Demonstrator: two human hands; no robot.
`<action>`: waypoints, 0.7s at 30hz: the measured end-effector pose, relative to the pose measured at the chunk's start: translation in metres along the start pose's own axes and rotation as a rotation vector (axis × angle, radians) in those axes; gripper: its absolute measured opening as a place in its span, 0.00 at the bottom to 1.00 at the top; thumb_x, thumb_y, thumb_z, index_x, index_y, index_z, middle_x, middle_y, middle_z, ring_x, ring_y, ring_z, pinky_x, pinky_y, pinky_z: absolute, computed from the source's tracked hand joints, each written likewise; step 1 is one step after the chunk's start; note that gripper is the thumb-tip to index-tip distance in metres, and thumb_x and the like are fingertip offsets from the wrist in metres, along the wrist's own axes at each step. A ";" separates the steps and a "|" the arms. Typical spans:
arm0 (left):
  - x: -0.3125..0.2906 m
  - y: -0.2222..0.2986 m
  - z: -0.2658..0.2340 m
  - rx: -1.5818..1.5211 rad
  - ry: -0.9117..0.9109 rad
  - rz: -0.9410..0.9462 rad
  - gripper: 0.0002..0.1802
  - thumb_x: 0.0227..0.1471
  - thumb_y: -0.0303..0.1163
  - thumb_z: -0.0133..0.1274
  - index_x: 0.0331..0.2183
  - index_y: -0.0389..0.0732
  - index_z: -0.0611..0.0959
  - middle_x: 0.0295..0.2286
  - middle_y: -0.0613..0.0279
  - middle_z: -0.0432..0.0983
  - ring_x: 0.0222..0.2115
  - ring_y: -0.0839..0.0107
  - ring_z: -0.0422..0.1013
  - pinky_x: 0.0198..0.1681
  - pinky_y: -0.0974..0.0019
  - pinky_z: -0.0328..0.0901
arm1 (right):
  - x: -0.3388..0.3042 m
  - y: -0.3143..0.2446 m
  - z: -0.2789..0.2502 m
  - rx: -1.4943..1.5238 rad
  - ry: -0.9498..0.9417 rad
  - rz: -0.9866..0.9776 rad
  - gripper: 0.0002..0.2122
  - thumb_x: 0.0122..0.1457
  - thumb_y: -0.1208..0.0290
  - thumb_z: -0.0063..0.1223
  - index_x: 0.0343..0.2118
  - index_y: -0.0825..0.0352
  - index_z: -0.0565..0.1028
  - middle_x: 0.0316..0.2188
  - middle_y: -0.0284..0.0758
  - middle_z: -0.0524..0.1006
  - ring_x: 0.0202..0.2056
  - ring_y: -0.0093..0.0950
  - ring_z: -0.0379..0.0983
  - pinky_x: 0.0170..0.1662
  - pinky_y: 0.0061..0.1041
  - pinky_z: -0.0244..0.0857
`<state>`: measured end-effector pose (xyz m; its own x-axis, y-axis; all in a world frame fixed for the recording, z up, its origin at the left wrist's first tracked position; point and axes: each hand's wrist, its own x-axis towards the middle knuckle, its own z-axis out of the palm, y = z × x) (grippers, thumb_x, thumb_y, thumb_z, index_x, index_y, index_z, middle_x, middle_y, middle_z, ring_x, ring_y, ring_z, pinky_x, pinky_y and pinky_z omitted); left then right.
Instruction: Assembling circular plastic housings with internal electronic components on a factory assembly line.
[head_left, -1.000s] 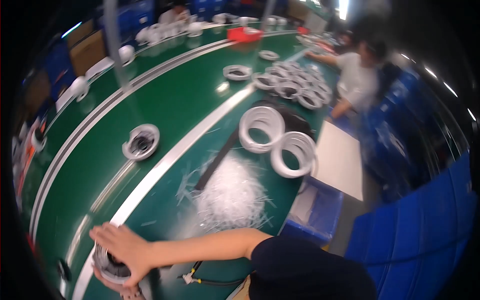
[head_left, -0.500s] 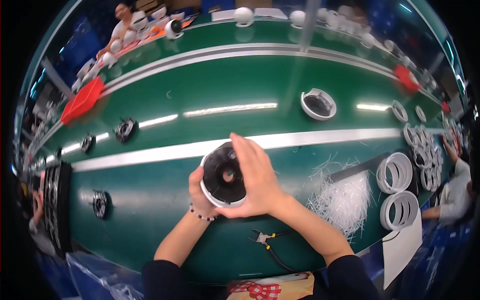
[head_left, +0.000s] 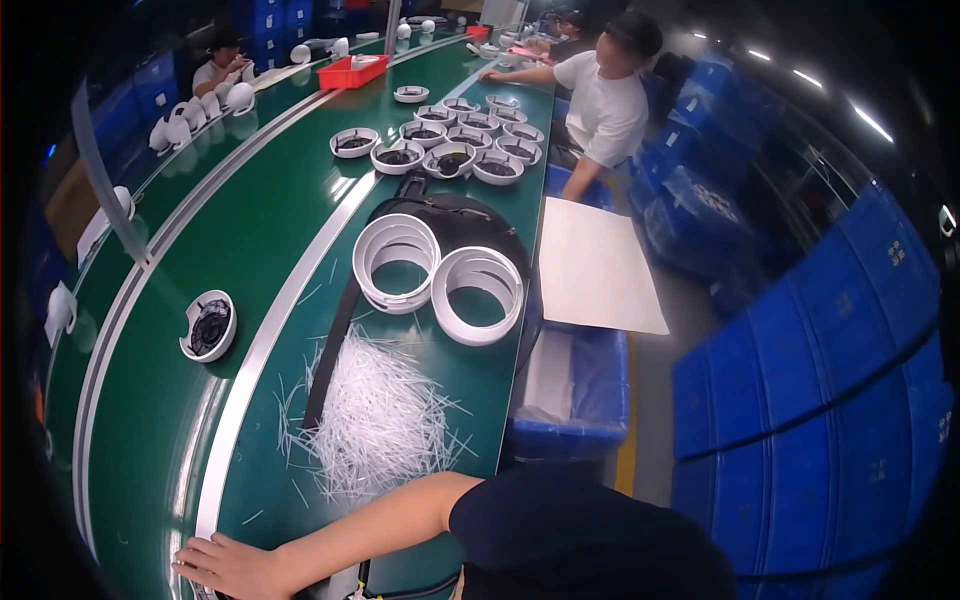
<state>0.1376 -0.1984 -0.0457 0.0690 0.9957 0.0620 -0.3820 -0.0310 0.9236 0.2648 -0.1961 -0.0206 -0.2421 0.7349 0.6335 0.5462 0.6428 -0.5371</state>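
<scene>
At the lower left my right hand [head_left: 232, 568] is stretched out with its fingers spread, close to the pale strip along the bench. Something small shows under its fingertips at the lower edge, too cut off to name. My right forearm crosses below a heap of thin white plastic strips [head_left: 385, 420]. Below that forearm, part of the cutting pliers' yellow-and-black handles [head_left: 364, 578] is visible. My left hand is out of view. To the upper left of my right hand, a white ring housing with a black inside [head_left: 210, 326] lies on the green belt.
Two stacks of white rings [head_left: 478, 297] stand beyond the strips. Farther off are several white-and-black housings [head_left: 450, 160] and a red tray [head_left: 352, 72]. A co-worker [head_left: 605, 95] sits at the right edge. A white board [head_left: 598, 265] lies near blue crates [head_left: 840, 370].
The view has swung to the right. My left hand and the black-and-white round housing held between both hands have left the picture. My right hand now appears at the lower left, fingers spread.
</scene>
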 end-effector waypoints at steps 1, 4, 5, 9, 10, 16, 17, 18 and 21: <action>0.000 0.000 -0.007 -0.057 -0.009 0.009 0.43 0.41 0.59 0.32 0.53 0.38 0.54 0.54 0.57 0.45 0.55 0.61 0.39 0.57 0.61 0.36 | 0.001 -0.002 -0.004 0.005 0.001 -0.001 0.48 0.26 0.39 0.52 0.50 0.68 0.57 0.48 0.44 0.59 0.46 0.43 0.60 0.43 0.40 0.58; 0.006 0.007 -0.026 0.004 0.029 0.063 0.38 0.43 0.56 0.33 0.50 0.37 0.59 0.51 0.56 0.53 0.52 0.61 0.48 0.55 0.61 0.44 | 0.005 -0.005 0.002 0.067 0.043 -0.048 0.40 0.33 0.43 0.50 0.48 0.68 0.61 0.46 0.45 0.62 0.45 0.44 0.60 0.42 0.43 0.58; 0.008 0.011 -0.030 0.113 0.060 0.103 0.35 0.45 0.53 0.35 0.48 0.37 0.62 0.48 0.55 0.58 0.50 0.61 0.54 0.52 0.61 0.50 | 0.006 0.004 0.018 0.062 -0.021 -0.067 0.51 0.23 0.41 0.54 0.50 0.74 0.53 0.48 0.50 0.56 0.49 0.47 0.53 0.46 0.42 0.51; 0.015 0.013 -0.054 0.537 -0.092 0.252 0.20 0.47 0.36 0.44 0.41 0.35 0.69 0.41 0.56 0.67 0.40 0.66 0.65 0.43 0.65 0.61 | 0.002 0.018 0.029 -0.139 -0.011 -0.117 0.61 0.15 0.39 0.57 0.52 0.81 0.47 0.51 0.58 0.49 0.53 0.50 0.46 0.48 0.42 0.47; 0.016 0.012 -0.060 0.869 -0.115 0.382 0.20 0.47 0.36 0.45 0.42 0.35 0.68 0.41 0.56 0.67 0.40 0.66 0.65 0.43 0.65 0.61 | 0.001 0.022 0.026 -0.055 -0.077 -0.109 0.60 0.17 0.38 0.56 0.51 0.81 0.47 0.52 0.59 0.47 0.54 0.52 0.45 0.48 0.45 0.48; 0.028 0.028 -0.011 -0.356 0.270 -0.430 0.29 0.49 0.45 0.37 0.49 0.38 0.63 0.49 0.57 0.59 0.49 0.62 0.56 0.52 0.59 0.52 | -0.006 0.022 -0.002 -0.035 -0.064 -0.068 0.57 0.22 0.46 0.60 0.53 0.78 0.44 0.54 0.54 0.46 0.55 0.50 0.42 0.51 0.51 0.40; 0.029 0.043 0.005 -0.425 0.389 -0.414 0.27 0.49 0.45 0.38 0.48 0.38 0.65 0.48 0.57 0.60 0.48 0.63 0.58 0.51 0.60 0.54 | -0.004 0.011 -0.029 -0.030 -0.139 -0.070 0.56 0.23 0.47 0.61 0.53 0.78 0.45 0.54 0.55 0.44 0.56 0.50 0.38 0.52 0.53 0.37; 0.044 0.034 0.010 -0.358 0.415 -0.398 0.25 0.49 0.42 0.39 0.46 0.37 0.67 0.45 0.57 0.64 0.46 0.63 0.61 0.50 0.60 0.56 | -0.017 0.016 -0.055 -0.075 -0.097 -0.078 0.54 0.26 0.48 0.61 0.52 0.78 0.46 0.54 0.55 0.45 0.56 0.50 0.39 0.52 0.52 0.38; 0.099 0.006 -0.062 -0.435 0.266 -0.273 0.20 0.49 0.38 0.40 0.42 0.37 0.70 0.42 0.57 0.68 0.43 0.64 0.65 0.49 0.59 0.59 | -0.030 0.010 -0.119 -0.232 -0.152 -0.061 0.45 0.33 0.54 0.59 0.53 0.72 0.50 0.54 0.46 0.49 0.54 0.48 0.46 0.50 0.51 0.44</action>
<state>0.0849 -0.0944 -0.0574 0.0060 0.9522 -0.3056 -0.7307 0.2128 0.6487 0.3731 -0.2372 0.0212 -0.3880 0.7316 0.5606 0.6918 0.6331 -0.3474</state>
